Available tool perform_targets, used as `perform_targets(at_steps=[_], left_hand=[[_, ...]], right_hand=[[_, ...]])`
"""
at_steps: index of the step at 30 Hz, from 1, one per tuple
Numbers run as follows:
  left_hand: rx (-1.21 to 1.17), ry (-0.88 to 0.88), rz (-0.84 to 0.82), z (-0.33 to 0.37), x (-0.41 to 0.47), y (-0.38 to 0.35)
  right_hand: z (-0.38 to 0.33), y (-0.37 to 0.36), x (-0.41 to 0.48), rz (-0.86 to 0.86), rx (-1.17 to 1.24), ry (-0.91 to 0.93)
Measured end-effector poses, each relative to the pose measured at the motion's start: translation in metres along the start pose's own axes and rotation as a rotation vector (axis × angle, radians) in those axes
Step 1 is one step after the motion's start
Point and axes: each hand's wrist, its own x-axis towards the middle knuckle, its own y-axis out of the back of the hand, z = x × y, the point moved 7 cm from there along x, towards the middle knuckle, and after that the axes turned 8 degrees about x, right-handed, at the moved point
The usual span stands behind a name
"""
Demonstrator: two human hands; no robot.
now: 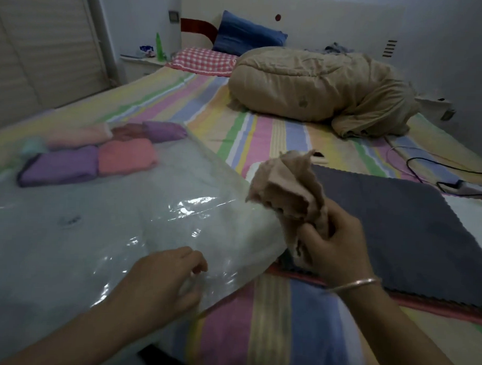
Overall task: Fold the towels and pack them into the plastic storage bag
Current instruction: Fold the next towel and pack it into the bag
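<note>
The plastic storage bag [101, 226] lies on the striped bed [270, 328], with folded towels [87, 158] inside at its far end. The left hand [165, 283] grips the bag's near edge. Just right of the bag, the right hand [336, 248] is closed around a beige towel [288, 189].

On the striped bed [277, 134], the left hand [165, 278] pinches the near edge of the clear plastic bag [101, 226], where folded towels [126, 158] lie at its far end. The right hand [338, 248] grips a crumpled beige towel [289, 184] beside the bag, above a dark grey towel [396, 228].
</note>
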Motion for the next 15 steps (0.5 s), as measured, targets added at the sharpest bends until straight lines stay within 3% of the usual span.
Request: perform_targets(at_steps=[3, 7, 10, 15], left_hand=[[-0.197, 0.124, 0.033, -0.012, 0.004, 0.013], [-0.647, 0.371, -0.007, -0.037, 0.012, 0.02], [-0.867, 0.494, -0.091, -0.045, 0.008, 0.018], [-0.836, 0.355, 0.01, -0.035, 0.016, 0.046]], right_hand=[[-0.028, -0.038, -0.047, -0.21, 0.048, 0.2], [-0.014, -0.081, -0.097, -0.449, -0.418, 0.569], [0.018, -0.092, -0.109, -0.579, -0.636, 0.481], [0.007, -0.105, -0.089, -0.612, -0.655, 0.232]])
